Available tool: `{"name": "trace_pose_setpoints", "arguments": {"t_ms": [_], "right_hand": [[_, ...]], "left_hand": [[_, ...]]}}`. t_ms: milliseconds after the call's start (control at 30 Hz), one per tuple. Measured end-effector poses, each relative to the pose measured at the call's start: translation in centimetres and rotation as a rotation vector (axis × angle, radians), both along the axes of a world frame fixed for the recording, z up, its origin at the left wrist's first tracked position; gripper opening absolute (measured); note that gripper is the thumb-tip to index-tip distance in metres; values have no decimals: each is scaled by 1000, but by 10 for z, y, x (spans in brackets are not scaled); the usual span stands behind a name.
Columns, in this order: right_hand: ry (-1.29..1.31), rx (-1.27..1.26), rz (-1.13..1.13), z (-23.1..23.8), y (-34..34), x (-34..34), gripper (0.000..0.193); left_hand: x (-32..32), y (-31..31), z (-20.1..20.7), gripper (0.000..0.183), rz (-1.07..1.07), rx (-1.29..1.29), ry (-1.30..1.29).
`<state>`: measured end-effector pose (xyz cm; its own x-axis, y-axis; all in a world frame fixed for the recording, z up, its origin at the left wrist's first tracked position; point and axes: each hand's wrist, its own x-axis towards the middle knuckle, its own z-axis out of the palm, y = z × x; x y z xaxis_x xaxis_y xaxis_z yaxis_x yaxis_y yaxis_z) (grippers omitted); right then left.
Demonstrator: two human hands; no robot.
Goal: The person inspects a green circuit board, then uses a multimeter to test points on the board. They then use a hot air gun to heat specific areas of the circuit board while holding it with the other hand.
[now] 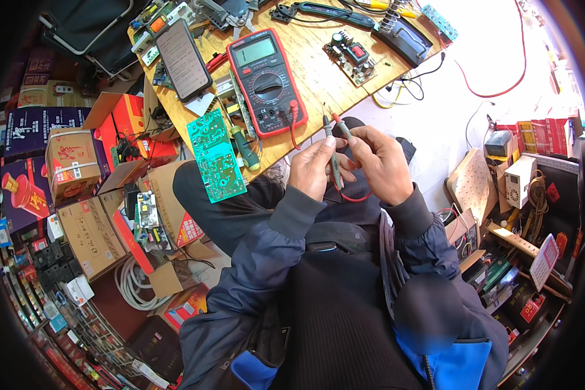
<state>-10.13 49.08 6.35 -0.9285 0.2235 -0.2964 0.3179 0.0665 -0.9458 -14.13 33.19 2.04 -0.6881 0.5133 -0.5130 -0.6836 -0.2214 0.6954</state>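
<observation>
Just off the table's near edge, my left hand is closed on a dark multimeter probe, its thin tip pointing up. Beside it, my right hand pinches a second probe with a red collar near its tip. The two tips are close together but look apart. A red-framed digital multimeter lies on the table in front of my left hand, with a red plug in its lower right. Left of it are a screwdriver with a green and yellow handle and a green circuit board overhanging the edge.
On the wooden table lie a phone, a small populated circuit board and a soldering iron stand. Cardboard boxes crowd the floor at left. At right, a perforated wooden board leans among boxes.
</observation>
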Motion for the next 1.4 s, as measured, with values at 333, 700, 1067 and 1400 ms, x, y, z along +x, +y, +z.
{"name": "trace_pose_setpoints", "arguments": {"t_ms": [333, 700, 1067, 1400], "right_hand": [[2, 70, -2, 3, 0, -3, 22], [3, 134, 72, -3, 15, -16, 28], [-16, 112, 58, -2, 15, -13, 26], [-8, 103, 47, -4, 15, -12, 26]], "left_hand": [[0, 0, 2, 48, 0, -8, 4], [0, 1, 1, 50, 6, -33, 19], [2, 1, 0, 50, 23, -29, 26], [1, 1, 2, 50, 19, -45, 33]]}}
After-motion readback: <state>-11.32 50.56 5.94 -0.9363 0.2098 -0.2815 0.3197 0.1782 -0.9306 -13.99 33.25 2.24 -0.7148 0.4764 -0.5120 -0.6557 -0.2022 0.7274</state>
